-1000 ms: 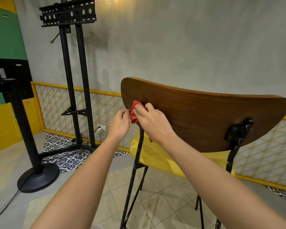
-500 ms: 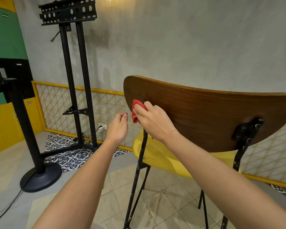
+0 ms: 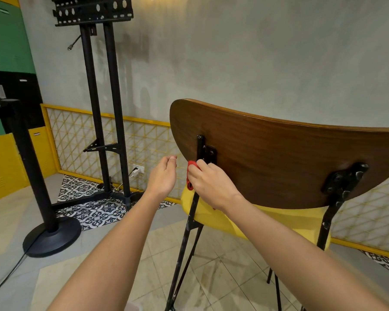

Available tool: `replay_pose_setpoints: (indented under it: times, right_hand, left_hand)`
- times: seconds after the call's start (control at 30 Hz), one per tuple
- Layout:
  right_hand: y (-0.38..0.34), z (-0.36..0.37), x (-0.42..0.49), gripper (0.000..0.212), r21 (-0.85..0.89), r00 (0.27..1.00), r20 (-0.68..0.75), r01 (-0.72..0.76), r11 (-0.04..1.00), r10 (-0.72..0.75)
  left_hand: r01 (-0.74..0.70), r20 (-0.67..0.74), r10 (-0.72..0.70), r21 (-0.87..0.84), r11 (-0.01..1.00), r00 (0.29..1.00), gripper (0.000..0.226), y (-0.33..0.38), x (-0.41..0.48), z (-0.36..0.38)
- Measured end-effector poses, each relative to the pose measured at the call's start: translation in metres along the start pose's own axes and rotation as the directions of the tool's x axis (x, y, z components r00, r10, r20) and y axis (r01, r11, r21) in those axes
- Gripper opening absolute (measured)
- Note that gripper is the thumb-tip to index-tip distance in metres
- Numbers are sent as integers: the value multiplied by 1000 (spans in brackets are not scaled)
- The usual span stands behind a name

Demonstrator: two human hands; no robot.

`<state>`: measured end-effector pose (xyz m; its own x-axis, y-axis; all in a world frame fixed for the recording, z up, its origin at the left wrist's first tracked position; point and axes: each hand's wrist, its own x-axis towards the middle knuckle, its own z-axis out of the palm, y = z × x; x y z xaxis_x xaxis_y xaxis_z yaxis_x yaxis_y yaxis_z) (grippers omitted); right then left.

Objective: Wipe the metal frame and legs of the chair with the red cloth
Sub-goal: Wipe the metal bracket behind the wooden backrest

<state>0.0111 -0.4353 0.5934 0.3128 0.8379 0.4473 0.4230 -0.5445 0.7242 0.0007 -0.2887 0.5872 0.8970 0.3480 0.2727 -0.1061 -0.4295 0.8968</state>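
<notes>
Red cloth [image 3: 191, 168] sits bunched in the grip of the right hand [image 3: 211, 182], whose fingers and thumb curl round it and hold it against the thin black metal upright [image 3: 192, 212] on the chair's left side. That spot is just below the black bolted bracket [image 3: 208, 153] on the curved brown wooden backrest [image 3: 279, 158], level with the yellow seat [image 3: 234, 223].

The left hand [image 3: 163, 176] hovers just beside it, fingers relaxed and apart, holding nothing.

To do this stroke well, I judge the cloth should wrap right round the bar, not only its near face, and slide down in 1 steady pull toward the leg. The free hand could steady the backrest so the chair does not tip or skate on the tiled floor [image 3: 222, 277]. The 2nd upright [image 3: 326, 221] will want the same.
</notes>
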Motion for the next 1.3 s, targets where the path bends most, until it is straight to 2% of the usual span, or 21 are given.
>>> replay_pose_setpoints:
  times: [0.13, 0.2, 0.3, 0.43, 0.5, 0.6, 0.77, 0.83, 1.0, 1.23, 1.3]
  right_hand:
    - [11, -11, 7, 34, 27, 991, -132, -22, 999, 26]
    - [16, -12, 6, 35, 46, 989, -146, -23, 999, 29]
    - [15, -8, 0, 36, 59, 995, -102, -16, 998, 22]
    - [7, -4, -11, 34, 76, 996, 75, 34, 997, -40]
    - [5, -3, -11, 32, 78, 992, 104, 59, 995, -66]
    - [11, -9, -6, 31, 55, 999, 35, 15, 998, -16]
    - [32, -28, 4, 42, 88, 982, -163, -82, 993, 96]
    - [36, -31, 6, 39, 110, 971, -178, -139, 984, 157]
    - [28, -26, 3, 24, 142, 983, -117, -124, 982, 141]
    - [-2, -5, -18, 29, 122, 993, 110, -46, 991, 33]
    - [-8, -2, -18, 30, 124, 992, 116, -73, 990, 58]
  left_hand:
    - [7, -26, -7, 1, 1000, 1000, 45, -5, 2, -3]
    - [4, -31, -4, -11, 1000, 1000, 45, -4, 2, -2]
    - [8, -14, -8, -29, 1000, 1000, 44, -3, 1, 1]
    - [16, -13, -17, -25, 1000, 1000, 44, -4, -3, 3]
    - [14, -9, -15, -17, 1000, 1000, 44, -4, -3, 2]
    - [15, -6, -15, -13, 1000, 1000, 45, -3, -1, -2]
    - [9, -10, -9, -33, 999, 1000, 47, 0, 1, -7]
    - [1, -14, -1, -30, 1000, 1000, 46, 2, -1, -5]
    - [-2, 3, 2, -25, 1000, 1000, 44, 1, -8, 4]
    - [28, 32, -28, 6, 1000, 999, 42, -11, -13, 5]
    - [45, 33, -45, 9, 999, 998, 45, -15, -11, 1]
